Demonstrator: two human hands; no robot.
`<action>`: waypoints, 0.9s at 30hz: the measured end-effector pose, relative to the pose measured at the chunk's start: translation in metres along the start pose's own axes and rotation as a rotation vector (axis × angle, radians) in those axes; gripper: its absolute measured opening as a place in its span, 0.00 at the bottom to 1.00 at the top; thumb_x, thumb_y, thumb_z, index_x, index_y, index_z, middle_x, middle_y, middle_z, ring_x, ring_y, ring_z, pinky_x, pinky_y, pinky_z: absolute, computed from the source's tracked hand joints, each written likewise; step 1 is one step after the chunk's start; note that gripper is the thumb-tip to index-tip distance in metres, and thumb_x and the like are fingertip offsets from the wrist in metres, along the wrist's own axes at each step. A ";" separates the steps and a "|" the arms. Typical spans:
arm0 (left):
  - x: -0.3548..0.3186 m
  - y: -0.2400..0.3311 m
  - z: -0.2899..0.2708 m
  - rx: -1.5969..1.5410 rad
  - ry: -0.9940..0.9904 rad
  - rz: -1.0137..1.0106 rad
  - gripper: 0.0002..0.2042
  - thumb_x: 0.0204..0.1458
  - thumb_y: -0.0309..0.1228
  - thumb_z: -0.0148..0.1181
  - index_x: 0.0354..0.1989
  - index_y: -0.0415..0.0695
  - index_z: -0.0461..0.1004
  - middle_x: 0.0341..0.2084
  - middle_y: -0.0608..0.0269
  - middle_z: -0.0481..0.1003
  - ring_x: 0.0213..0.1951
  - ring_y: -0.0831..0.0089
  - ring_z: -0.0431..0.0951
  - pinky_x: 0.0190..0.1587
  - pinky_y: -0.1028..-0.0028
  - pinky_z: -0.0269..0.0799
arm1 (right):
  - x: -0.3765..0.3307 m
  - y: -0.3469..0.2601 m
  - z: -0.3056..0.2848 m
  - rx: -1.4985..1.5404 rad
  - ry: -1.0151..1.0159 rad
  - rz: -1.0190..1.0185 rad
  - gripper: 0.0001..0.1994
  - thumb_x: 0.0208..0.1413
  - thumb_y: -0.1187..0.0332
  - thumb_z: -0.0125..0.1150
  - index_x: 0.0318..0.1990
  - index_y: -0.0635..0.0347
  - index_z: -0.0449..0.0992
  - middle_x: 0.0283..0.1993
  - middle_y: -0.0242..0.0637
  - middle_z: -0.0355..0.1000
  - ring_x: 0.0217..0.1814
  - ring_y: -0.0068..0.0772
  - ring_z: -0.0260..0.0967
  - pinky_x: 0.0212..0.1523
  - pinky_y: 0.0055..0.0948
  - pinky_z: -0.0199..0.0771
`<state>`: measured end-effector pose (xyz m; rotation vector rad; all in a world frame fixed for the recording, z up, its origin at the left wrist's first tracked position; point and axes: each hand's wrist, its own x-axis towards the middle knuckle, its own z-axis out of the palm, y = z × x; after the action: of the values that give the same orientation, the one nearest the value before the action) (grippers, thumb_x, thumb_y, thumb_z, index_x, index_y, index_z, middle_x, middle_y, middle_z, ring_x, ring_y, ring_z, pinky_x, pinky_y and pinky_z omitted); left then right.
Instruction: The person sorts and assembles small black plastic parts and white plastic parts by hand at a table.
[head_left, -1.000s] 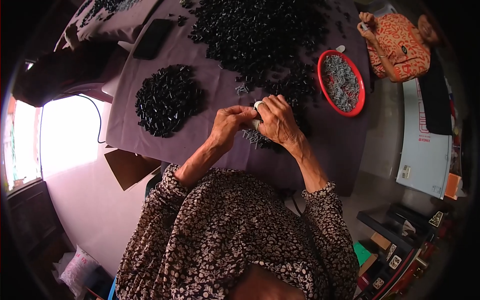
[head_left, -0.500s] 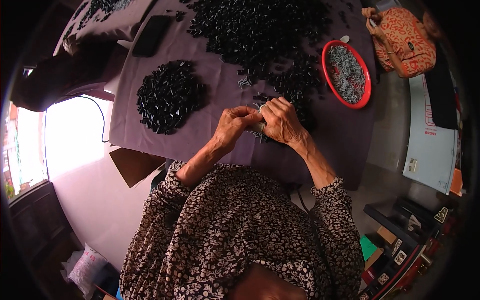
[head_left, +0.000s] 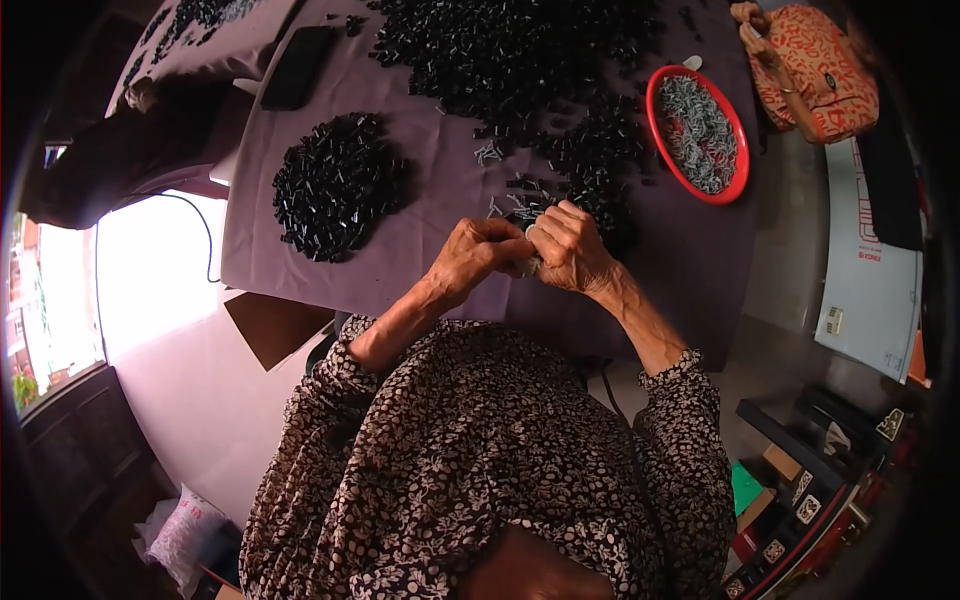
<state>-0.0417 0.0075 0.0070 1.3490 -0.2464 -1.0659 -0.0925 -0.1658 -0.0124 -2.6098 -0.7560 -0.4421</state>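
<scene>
- Head view, both bare hands near the front edge of a purple tablecloth (head_left: 690, 265); from my end I see them touching.
- Left hand (head_left: 468, 262): fingers curled in, thumb and fingertips brought up against the other hand. I cannot tell whether they are fully pinched, or on what.
- Right hand (head_left: 572, 250): fingers folded over, knuckles up, pale wrapping (head_left: 531, 233) at the index-finger side. Grip hidden from me; cannot tell what, if anything, is inside.
- Small black pieces, nearest lot: a loose heap (head_left: 595, 165) just beyond the right hand, running up into a large heap (head_left: 510, 60) at the far side.
- Separate round pile (head_left: 338, 190) of black pieces, left of the left hand, apart from it.
- Grey pieces (head_left: 515, 206) scattered just past the fingertips; a little cluster (head_left: 488, 152) farther out.
- Red oval basin (head_left: 743, 165), off to the right, holds more grey pieces.
- Dark flat slab (head_left: 298, 68), phone-like, beyond the round pile.
- Co-worker in an orange patterned top (head_left: 815, 70) at the upper right, hands raised near the table.
</scene>
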 end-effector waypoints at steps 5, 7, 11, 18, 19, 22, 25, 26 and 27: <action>-0.007 0.000 -0.027 0.128 0.263 0.088 0.08 0.46 0.27 0.56 0.30 0.34 0.75 0.23 0.58 0.75 0.26 0.77 0.73 0.31 0.79 0.69 | 0.015 0.010 -0.009 0.085 -0.006 0.127 0.09 0.39 0.67 0.63 0.24 0.62 0.70 0.23 0.38 0.68 0.25 0.39 0.67 0.28 0.34 0.65; -0.014 0.000 -0.053 0.328 0.491 0.249 0.09 0.46 0.28 0.58 0.32 0.35 0.75 0.25 0.59 0.76 0.27 0.77 0.74 0.31 0.80 0.70 | 0.015 0.030 -0.014 0.004 -0.033 0.325 0.11 0.40 0.67 0.65 0.31 0.62 0.74 0.29 0.42 0.72 0.31 0.42 0.70 0.32 0.35 0.69; -0.033 0.011 -0.100 0.660 0.862 0.358 0.09 0.44 0.29 0.59 0.34 0.39 0.76 0.25 0.62 0.77 0.27 0.78 0.75 0.31 0.80 0.69 | 0.021 0.070 -0.003 -0.058 0.063 0.441 0.06 0.44 0.73 0.58 0.31 0.61 0.73 0.28 0.41 0.70 0.28 0.44 0.68 0.30 0.34 0.70; -0.043 -0.001 -0.142 0.841 1.073 0.315 0.10 0.44 0.30 0.59 0.35 0.43 0.76 0.29 0.59 0.77 0.33 0.72 0.77 0.37 0.75 0.70 | 0.048 0.070 0.006 0.027 0.033 0.326 0.09 0.39 0.79 0.50 0.29 0.60 0.74 0.25 0.42 0.66 0.25 0.47 0.66 0.26 0.37 0.68; -0.043 0.001 -0.141 0.873 1.084 0.315 0.10 0.44 0.30 0.59 0.35 0.43 0.76 0.30 0.59 0.76 0.32 0.71 0.77 0.37 0.75 0.70 | 0.043 0.076 0.003 0.051 0.019 0.397 0.08 0.41 0.79 0.50 0.30 0.61 0.74 0.27 0.42 0.67 0.27 0.46 0.67 0.28 0.35 0.68; -0.045 0.003 -0.136 0.908 1.108 0.367 0.09 0.43 0.29 0.59 0.34 0.42 0.75 0.28 0.58 0.75 0.30 0.69 0.76 0.35 0.74 0.70 | 0.033 0.081 0.000 0.070 -0.026 0.472 0.07 0.43 0.78 0.53 0.32 0.63 0.74 0.30 0.41 0.69 0.31 0.45 0.68 0.30 0.33 0.68; -0.045 0.007 -0.124 0.936 1.130 0.448 0.08 0.42 0.27 0.59 0.33 0.41 0.75 0.25 0.58 0.73 0.27 0.68 0.76 0.32 0.73 0.70 | 0.034 0.076 0.007 0.036 -0.062 0.452 0.06 0.42 0.77 0.56 0.31 0.62 0.73 0.30 0.41 0.69 0.30 0.45 0.68 0.30 0.34 0.68; -0.044 0.010 -0.119 0.961 1.126 0.481 0.08 0.42 0.27 0.59 0.32 0.41 0.75 0.24 0.58 0.73 0.27 0.68 0.76 0.31 0.73 0.70 | 0.039 0.073 0.008 0.035 -0.060 0.451 0.06 0.42 0.77 0.56 0.31 0.62 0.73 0.30 0.41 0.69 0.30 0.45 0.68 0.30 0.34 0.68; -0.043 0.011 -0.114 0.962 1.127 0.484 0.08 0.42 0.27 0.59 0.32 0.41 0.75 0.24 0.58 0.73 0.27 0.68 0.76 0.31 0.73 0.70 | 0.044 0.071 0.009 0.015 -0.046 0.438 0.06 0.42 0.76 0.57 0.31 0.62 0.73 0.29 0.41 0.69 0.30 0.45 0.68 0.30 0.34 0.68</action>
<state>0.0201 0.1128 0.0035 2.3629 -0.2098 0.4026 -0.0156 -0.1976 -0.0225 -2.6728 -0.1834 -0.2447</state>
